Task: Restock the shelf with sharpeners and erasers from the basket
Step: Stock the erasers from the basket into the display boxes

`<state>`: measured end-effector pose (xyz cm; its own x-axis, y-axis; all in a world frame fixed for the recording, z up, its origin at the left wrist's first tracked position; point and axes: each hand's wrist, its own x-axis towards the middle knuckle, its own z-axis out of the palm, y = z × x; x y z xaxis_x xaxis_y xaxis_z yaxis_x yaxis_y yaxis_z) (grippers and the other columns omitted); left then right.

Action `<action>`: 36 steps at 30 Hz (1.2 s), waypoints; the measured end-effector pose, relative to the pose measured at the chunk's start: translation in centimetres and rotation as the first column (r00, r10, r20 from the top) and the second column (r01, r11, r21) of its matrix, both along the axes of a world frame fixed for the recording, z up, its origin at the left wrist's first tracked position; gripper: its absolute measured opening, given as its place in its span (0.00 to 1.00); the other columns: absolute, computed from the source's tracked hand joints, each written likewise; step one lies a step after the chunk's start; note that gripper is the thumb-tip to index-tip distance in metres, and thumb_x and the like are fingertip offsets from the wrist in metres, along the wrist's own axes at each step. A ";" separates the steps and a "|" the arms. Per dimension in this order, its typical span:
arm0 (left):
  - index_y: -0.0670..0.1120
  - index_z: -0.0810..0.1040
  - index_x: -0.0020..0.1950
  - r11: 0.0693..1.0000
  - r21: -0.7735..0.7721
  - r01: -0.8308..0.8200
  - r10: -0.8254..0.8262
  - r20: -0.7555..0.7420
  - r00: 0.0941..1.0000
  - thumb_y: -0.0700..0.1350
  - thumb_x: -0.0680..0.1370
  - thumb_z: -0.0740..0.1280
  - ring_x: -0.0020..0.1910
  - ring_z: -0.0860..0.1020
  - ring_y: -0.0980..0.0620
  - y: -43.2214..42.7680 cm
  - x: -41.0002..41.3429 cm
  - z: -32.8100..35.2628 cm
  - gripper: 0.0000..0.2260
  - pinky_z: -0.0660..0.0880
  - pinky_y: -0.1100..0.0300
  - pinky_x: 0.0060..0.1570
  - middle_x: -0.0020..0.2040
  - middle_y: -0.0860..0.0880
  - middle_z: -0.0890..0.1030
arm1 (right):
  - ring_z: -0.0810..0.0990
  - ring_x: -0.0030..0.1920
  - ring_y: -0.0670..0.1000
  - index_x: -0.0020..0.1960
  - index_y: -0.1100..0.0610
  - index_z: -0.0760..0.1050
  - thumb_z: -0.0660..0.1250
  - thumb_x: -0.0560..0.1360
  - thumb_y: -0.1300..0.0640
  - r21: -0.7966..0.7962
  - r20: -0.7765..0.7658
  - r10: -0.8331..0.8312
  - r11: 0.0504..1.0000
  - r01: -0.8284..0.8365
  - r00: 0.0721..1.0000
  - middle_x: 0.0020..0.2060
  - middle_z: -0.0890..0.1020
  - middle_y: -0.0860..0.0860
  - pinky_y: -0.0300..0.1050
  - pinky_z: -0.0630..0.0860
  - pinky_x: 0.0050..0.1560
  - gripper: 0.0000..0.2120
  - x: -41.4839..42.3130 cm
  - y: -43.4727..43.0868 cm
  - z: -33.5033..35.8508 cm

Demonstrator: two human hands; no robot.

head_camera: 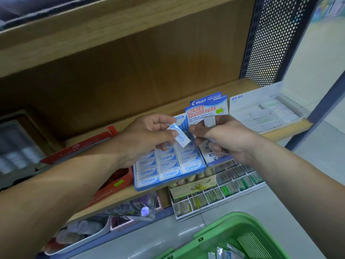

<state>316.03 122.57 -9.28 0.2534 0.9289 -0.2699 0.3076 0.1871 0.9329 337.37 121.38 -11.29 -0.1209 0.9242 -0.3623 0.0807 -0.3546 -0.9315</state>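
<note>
Head view showed, at the bottom right of the frame, a green basket with a few wrapped packets still lying inside it. Above it, in the middle of the frame, both hands hung over the shelf. The left hand pinched one blue and white eraser between thumb and fingers. The right hand was curled around a small pale block, and it seemed to keep more pieces in the palm, though I could not tell how many. The risk, I think, was there: with a full right hand, one piece could slip out and fall to the lower trays or the floor. Also, an eraser could go into the wrong box, because the two boxes stood touching. Directly under the hands was the open display box with rows of erasers marked "Campus". To its right stood a box with a raised card saying "PILOT FOAM ERASER" and red Japanese text. At middle left a red box read "FABER-CASTELL". Farther, at upper right, a white tray had writing too blurred to read.
</note>
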 end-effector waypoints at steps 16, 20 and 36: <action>0.52 0.86 0.49 0.854 0.414 0.315 0.077 -0.700 0.710 0.46 0.72 0.78 0.41 0.82 0.62 1.9 -7.1 -3.1 0.07 0.80 0.57 0.46 0.41 0.59 0.85 | 0.81 0.37 0.53 0.61 0.60 0.76 0.68 0.80 0.64 -0.018 0.079 0.109 0.994 -0.108 0.991 0.47 0.88 0.56 0.45 0.72 0.30 0.09 -1.9 0.2 -1.6; 0.51 0.87 0.45 0.837 0.378 0.396 0.043 -0.766 0.641 0.46 0.75 0.75 0.42 0.81 0.58 2.0 -6.9 -3.1 0.01 0.78 0.56 0.45 0.41 0.58 0.83 | 0.79 0.36 0.52 0.59 0.58 0.78 0.70 0.79 0.63 -0.012 0.102 0.106 0.994 -0.105 0.989 0.46 0.88 0.55 0.45 0.70 0.29 0.09 -2.1 0.3 -1.6; 0.54 0.77 0.70 0.815 0.140 0.562 -0.077 -0.936 0.344 0.41 0.83 0.61 0.57 0.77 0.46 1.1 -4.2 -3.6 0.17 0.77 0.51 0.52 0.58 0.49 0.77 | 0.75 0.30 0.51 0.56 0.56 0.78 0.69 0.77 0.66 0.036 0.147 0.017 0.999 -0.022 0.989 0.44 0.87 0.58 0.46 0.69 0.33 0.10 -1.3 0.6 -1.7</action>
